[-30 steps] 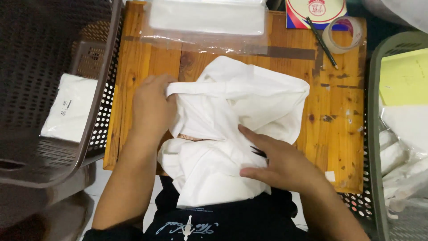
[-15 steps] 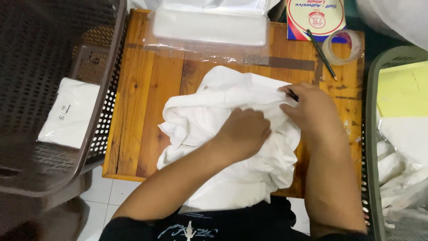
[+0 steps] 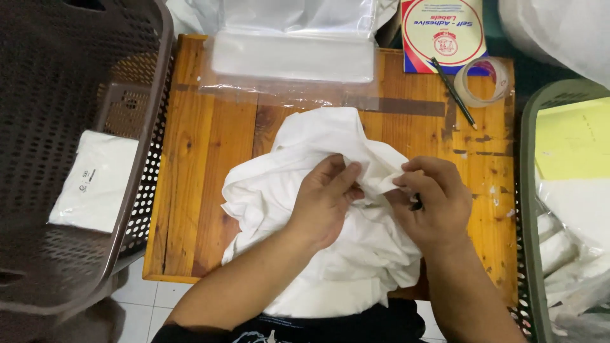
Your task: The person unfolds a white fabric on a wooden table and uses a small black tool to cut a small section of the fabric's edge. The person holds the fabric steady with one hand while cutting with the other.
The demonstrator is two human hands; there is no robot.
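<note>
A crumpled white garment [image 3: 305,159] lies bunched in the middle of a small wooden table [image 3: 203,165], its lower part hanging over the near edge. My left hand [image 3: 324,200] rests on the middle of the cloth and pinches a fold between thumb and fingers. My right hand [image 3: 432,203] sits just to the right of it, fingers curled around a raised bit of the same fabric. Both hands meet over the centre of the garment.
A stack of clear plastic bags [image 3: 292,54] lies at the table's far edge. A label box [image 3: 445,32], a pencil [image 3: 454,92] and a tape roll [image 3: 486,79] sit at the far right. A brown basket [image 3: 70,76] holding a packed white item [image 3: 95,181] stands left; a green basket [image 3: 534,127] right.
The hands had been spread on the garment's sides, then crossed to its right part; now both have come together at the centre, pinching a fold. The cloth is more bunched.
</note>
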